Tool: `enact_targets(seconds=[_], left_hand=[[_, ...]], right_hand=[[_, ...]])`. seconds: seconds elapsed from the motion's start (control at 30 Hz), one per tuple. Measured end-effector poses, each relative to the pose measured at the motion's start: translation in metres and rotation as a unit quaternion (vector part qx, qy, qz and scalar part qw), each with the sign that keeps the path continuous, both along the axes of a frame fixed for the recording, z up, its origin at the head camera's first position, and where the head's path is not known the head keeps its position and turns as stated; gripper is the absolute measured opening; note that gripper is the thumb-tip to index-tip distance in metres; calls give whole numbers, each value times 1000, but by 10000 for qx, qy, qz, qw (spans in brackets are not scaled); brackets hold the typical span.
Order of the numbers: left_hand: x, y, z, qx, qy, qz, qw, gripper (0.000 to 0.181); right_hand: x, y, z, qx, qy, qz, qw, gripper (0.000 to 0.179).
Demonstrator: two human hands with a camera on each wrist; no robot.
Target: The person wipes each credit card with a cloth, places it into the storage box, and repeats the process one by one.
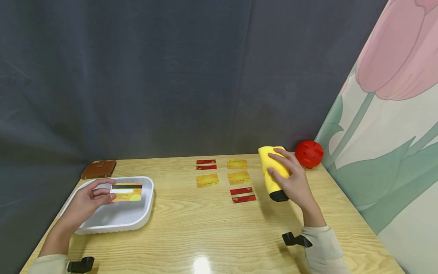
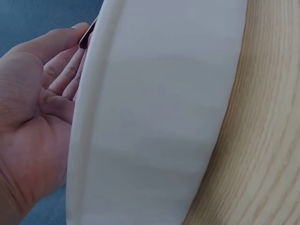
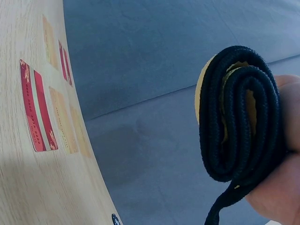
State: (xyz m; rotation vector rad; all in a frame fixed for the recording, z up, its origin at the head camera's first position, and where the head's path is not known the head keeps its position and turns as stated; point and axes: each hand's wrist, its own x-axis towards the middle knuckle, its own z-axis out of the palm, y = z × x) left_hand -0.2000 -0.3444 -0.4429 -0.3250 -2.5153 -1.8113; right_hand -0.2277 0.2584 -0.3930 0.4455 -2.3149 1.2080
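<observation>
My left hand (image 1: 90,199) pinches a yellow bank card (image 1: 126,192) with a dark stripe, above a white plastic tray (image 1: 148,213) at the left. In the left wrist view the tray's side wall (image 2: 159,112) hides most of that card. A bit of red shows under the card; what it is I cannot tell. My right hand (image 1: 294,179) grips a folded yellow cloth (image 1: 270,163) with black edging, raised over the table. Its rolled black end (image 3: 239,117) faces the right wrist camera. Between the hands lie red cards (image 1: 243,195) and yellow cards (image 1: 207,180), flat on the wood.
A brown leather wallet (image 1: 98,169) lies behind the tray, at the table's back left. A red piggy bank (image 1: 309,154) stands at the back right, just beyond the right hand. Dark curtain (image 1: 164,76) closes off the back of the wooden table (image 1: 178,243).
</observation>
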Motion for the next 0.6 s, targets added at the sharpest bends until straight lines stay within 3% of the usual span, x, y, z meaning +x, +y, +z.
enact_targets(seconds=[0.2,0.43,0.6], left_hand=[[-2,0,-3,21,-176,34,9998,38],[-4,2,-3,-430,-317,176,9984,45],[-8,3,-5,-760,-469,-92,9960,49]], right_hand=[[-1,1,-1,24,-14,-16,10000,44],[-2,3,-2,47,-58,-16,10000,44],[-2,4,-3,77,-109,-59,9999,44]])
